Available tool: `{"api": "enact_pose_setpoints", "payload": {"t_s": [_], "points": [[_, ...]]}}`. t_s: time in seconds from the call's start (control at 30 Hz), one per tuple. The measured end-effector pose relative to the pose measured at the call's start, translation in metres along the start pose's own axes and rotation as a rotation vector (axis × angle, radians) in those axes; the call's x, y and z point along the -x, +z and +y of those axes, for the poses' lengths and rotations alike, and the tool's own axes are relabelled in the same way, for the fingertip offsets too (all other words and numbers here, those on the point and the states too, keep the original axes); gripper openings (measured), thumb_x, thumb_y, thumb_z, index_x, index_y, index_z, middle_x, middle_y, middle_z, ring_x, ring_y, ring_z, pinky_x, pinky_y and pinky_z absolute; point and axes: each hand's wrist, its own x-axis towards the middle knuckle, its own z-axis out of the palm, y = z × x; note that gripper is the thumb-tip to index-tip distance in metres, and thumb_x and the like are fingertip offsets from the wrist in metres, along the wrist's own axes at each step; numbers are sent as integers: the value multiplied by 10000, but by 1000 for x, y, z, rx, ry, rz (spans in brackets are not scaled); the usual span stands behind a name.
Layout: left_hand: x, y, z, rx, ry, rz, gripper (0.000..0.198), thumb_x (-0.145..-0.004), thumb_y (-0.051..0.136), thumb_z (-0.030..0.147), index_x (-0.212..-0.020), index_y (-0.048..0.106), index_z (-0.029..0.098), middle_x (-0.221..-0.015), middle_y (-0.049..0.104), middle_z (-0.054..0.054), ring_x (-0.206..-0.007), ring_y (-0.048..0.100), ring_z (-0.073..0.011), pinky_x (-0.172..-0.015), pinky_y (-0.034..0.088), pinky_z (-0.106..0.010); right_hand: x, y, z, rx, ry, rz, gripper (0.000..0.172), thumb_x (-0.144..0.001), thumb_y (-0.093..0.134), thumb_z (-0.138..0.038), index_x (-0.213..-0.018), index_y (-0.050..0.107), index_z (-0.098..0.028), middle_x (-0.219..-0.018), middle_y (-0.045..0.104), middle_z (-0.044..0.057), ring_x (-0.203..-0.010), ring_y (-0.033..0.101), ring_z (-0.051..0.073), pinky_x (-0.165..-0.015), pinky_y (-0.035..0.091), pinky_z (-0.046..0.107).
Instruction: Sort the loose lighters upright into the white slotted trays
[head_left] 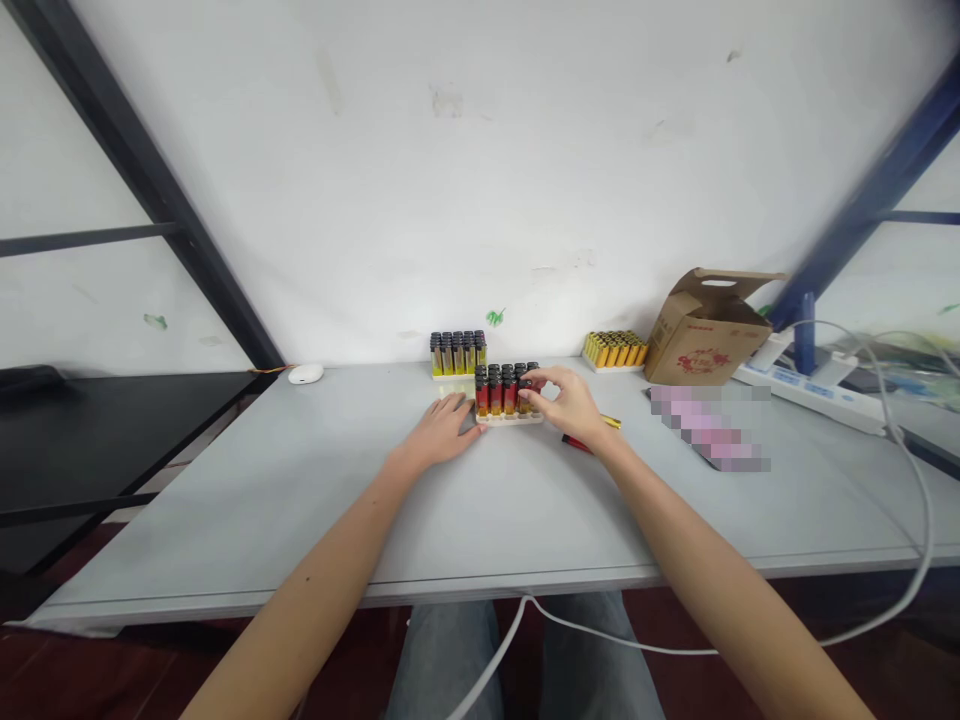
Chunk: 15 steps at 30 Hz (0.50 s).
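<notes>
A white tray (511, 421) stands in the middle of the desk, with rows of upright red-and-orange batteries (508, 393) with black tops in it. My right hand (568, 402) comes in from the right; its thumb and forefinger close on a battery (524, 398) at the tray's right end, partly hidden by the fingers. My left hand (441, 430) lies palm down at the tray's left side, fingers stretched out, with the thumb against the tray's front left corner. Beside my right wrist lie a loose red battery (576, 442) and a yellow one (611, 422), both partly covered.
Behind stands a tray of black-topped yellow-green batteries (458, 353); farther right is one of yellow batteries (616, 349). An open cardboard box (701, 335), a power strip (817, 390) and a blurred pink flat object (705, 425) occupy the right. A white case (306, 374) sits left. White cable (928, 500) loops off the edge.
</notes>
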Motion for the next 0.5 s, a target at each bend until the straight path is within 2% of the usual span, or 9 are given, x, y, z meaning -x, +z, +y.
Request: {"api": "enact_pose_setpoints", "payload": {"t_s": [0.33,0.43,0.5], "points": [[0,-3,2,-20,0,-18,525,-968,382,526,-1351,474,179,-1430,462,-155,-1340,424,-304,-1117,341,-461,0,3,5,7,-81,35,144,-832,653,-305,-958,697,-252,-891,724,27,-826,624,216,-918,426,396],[0,-2,1,-16,-4,-12,526,-967,378,534,-1350,476,186,-1445,452,-152,-1358,404,-307,-1123,333,-471,1,3,6,46,-107,13,137,-836,649,-299,-954,699,-255,-895,719,33,-869,612,230,-910,435,401],[0,-2,1,-16,-6,-15,527,-968,374,535,-1352,473,190,-1452,447,-149,-1367,396,-305,-1129,324,-472,1,2,6,95,-134,35,140,-835,648,-300,-954,708,-257,-968,702,50,-932,597,243,-913,442,407]]}}
